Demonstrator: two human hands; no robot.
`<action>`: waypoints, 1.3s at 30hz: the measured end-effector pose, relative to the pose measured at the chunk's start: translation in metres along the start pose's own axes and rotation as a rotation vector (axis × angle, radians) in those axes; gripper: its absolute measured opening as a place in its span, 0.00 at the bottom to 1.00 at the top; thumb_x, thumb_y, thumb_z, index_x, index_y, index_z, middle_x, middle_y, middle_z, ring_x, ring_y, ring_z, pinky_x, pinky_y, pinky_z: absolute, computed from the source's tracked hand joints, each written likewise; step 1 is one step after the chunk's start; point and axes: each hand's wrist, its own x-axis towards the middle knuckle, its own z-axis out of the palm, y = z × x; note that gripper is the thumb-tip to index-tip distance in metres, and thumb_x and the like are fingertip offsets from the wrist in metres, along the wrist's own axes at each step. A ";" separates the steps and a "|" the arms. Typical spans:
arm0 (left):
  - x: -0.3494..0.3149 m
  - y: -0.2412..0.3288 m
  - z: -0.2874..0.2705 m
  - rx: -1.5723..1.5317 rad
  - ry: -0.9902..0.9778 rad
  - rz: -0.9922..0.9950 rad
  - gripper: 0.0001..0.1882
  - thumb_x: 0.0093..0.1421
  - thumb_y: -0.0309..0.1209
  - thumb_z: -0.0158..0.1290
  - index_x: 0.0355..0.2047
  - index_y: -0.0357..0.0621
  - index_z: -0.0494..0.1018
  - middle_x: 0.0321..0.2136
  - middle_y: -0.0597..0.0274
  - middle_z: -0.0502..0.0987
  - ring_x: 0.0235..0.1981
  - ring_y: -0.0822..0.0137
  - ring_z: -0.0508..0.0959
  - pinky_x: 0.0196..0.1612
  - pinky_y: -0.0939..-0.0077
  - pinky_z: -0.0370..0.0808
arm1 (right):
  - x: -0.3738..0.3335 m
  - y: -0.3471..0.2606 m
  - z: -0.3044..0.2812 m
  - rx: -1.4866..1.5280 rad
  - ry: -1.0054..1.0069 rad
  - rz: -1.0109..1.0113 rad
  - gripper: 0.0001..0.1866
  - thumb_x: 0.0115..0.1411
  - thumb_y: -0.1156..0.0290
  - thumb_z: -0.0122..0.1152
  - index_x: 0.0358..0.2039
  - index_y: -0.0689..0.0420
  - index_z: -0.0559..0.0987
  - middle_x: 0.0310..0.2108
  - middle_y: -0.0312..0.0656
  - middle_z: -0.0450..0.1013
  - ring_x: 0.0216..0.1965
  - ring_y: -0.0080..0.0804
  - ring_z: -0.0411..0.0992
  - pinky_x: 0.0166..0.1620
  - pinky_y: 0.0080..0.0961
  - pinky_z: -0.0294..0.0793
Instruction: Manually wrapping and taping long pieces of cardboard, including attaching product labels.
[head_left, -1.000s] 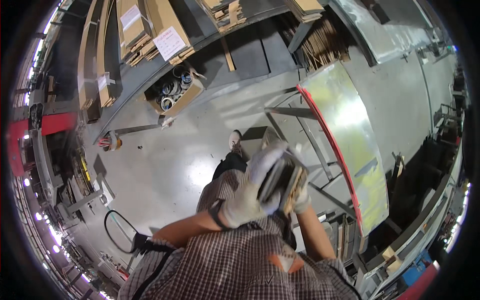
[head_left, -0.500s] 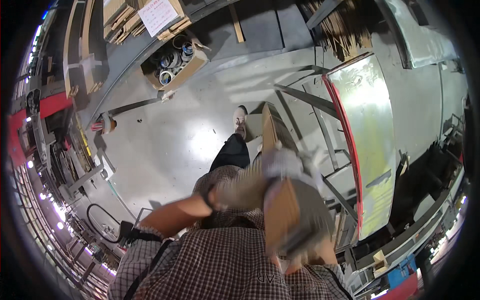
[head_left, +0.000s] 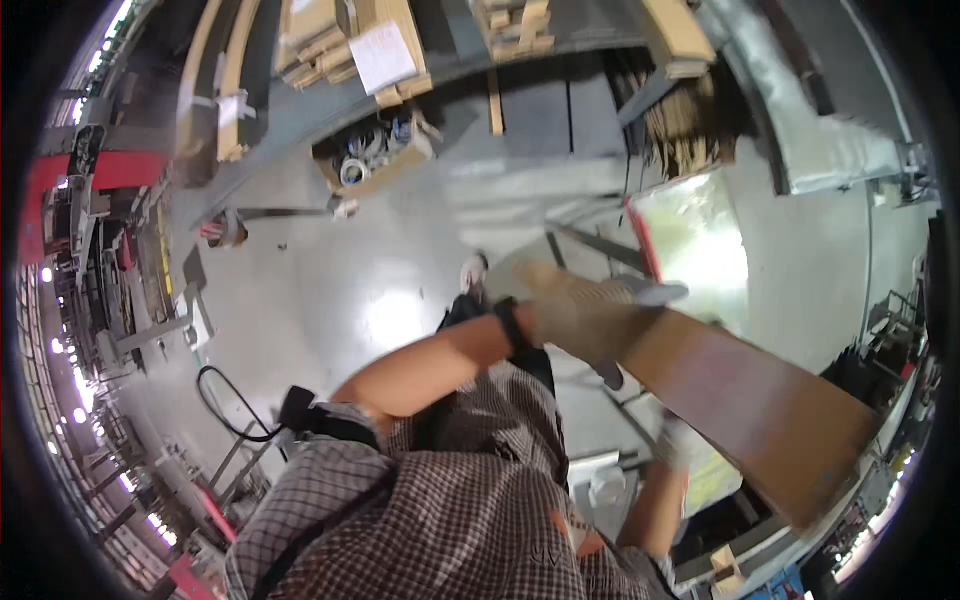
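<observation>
A long brown cardboard piece [head_left: 750, 400] slants across my right side, with a pale, purplish band around its middle. My left hand [head_left: 590, 315], in a beige glove with grey fingertips and a black band at the wrist, grips its nearer-left end, fingers over the top edge and thumb below. Below the cardboard's lower edge is my right hand [head_left: 677, 440], gloved too and blurred. Its fingers are partly hidden behind the cardboard, so whether they hold it cannot be made out.
A shiny panel with a red edge [head_left: 690, 240] rests on a metal frame to the right. Ahead, an open carton of tape rolls [head_left: 385, 165] stands on the floor below a bench stacked with cardboard strips [head_left: 385, 40]. A black hose [head_left: 225, 410] loops at the left.
The cardboard has swung from close to my chest out to the right. My left arm has reached forward and right with it; the view has shifted, showing more of the bench.
</observation>
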 end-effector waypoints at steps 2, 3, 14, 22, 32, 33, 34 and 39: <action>0.032 -0.019 0.031 0.339 -0.148 -0.003 0.69 0.27 0.53 0.77 0.67 0.44 0.54 0.52 0.43 0.73 0.56 0.49 0.73 0.59 0.60 0.69 | 0.016 -0.075 -0.084 -0.073 0.252 -0.289 0.21 0.63 0.70 0.55 0.56 0.61 0.69 0.53 0.47 0.70 0.54 0.37 0.70 0.60 0.36 0.68; 0.050 -0.006 0.043 0.360 -0.280 -0.082 0.69 0.24 0.50 0.77 0.67 0.45 0.54 0.50 0.43 0.74 0.53 0.48 0.75 0.58 0.59 0.69 | 0.017 -0.113 -0.125 -0.106 0.395 -0.422 0.21 0.63 0.70 0.55 0.56 0.61 0.69 0.53 0.47 0.70 0.54 0.37 0.70 0.60 0.37 0.67; 0.202 0.095 0.180 0.608 -0.958 -0.017 0.33 0.31 0.50 0.75 0.36 0.42 0.83 0.38 0.54 0.84 0.40 0.53 0.83 0.46 0.64 0.79 | -0.075 -0.101 -0.277 -0.769 1.066 -0.318 0.23 0.65 0.65 0.52 0.59 0.59 0.67 0.57 0.45 0.68 0.57 0.37 0.68 0.62 0.40 0.64; 0.213 0.058 0.016 1.017 -0.691 0.143 0.34 0.30 0.43 0.73 0.42 0.52 0.78 0.38 0.60 0.81 0.45 0.53 0.80 0.49 0.59 0.76 | -0.051 -0.031 -0.187 -0.967 0.693 -0.098 0.25 0.67 0.62 0.51 0.62 0.57 0.65 0.59 0.43 0.67 0.59 0.38 0.67 0.64 0.43 0.61; -0.021 0.016 -0.217 0.595 1.521 -0.100 0.17 0.49 0.31 0.66 0.35 0.39 0.70 0.32 0.57 0.70 0.34 0.59 0.72 0.42 0.63 0.72 | 0.054 -0.037 0.019 -1.263 -0.317 -0.313 0.27 0.69 0.58 0.49 0.65 0.55 0.64 0.62 0.40 0.66 0.61 0.39 0.65 0.65 0.46 0.58; -0.049 -0.017 -0.243 0.456 1.780 -0.111 0.23 0.49 0.31 0.68 0.40 0.37 0.69 0.36 0.55 0.69 0.36 0.59 0.72 0.43 0.61 0.73 | 0.076 -0.039 0.056 -1.331 -0.492 -0.438 0.27 0.69 0.58 0.49 0.65 0.54 0.64 0.62 0.40 0.66 0.61 0.39 0.65 0.66 0.47 0.57; -0.066 -0.035 -0.264 0.562 1.790 -0.395 0.29 0.47 0.30 0.70 0.44 0.33 0.66 0.40 0.53 0.67 0.40 0.56 0.73 0.47 0.60 0.73 | 0.094 -0.041 0.091 -1.400 -0.619 -0.545 0.27 0.69 0.58 0.49 0.65 0.54 0.63 0.63 0.40 0.66 0.62 0.39 0.65 0.66 0.47 0.57; -0.190 -0.175 -0.331 0.474 1.831 -0.532 0.16 0.53 0.23 0.66 0.38 0.35 0.70 0.32 0.64 0.72 0.33 0.67 0.72 0.38 0.70 0.74 | 0.176 -0.059 0.323 0.087 -1.157 0.181 0.22 0.70 0.56 0.50 0.57 0.58 0.72 0.52 0.41 0.74 0.51 0.33 0.73 0.53 0.38 0.71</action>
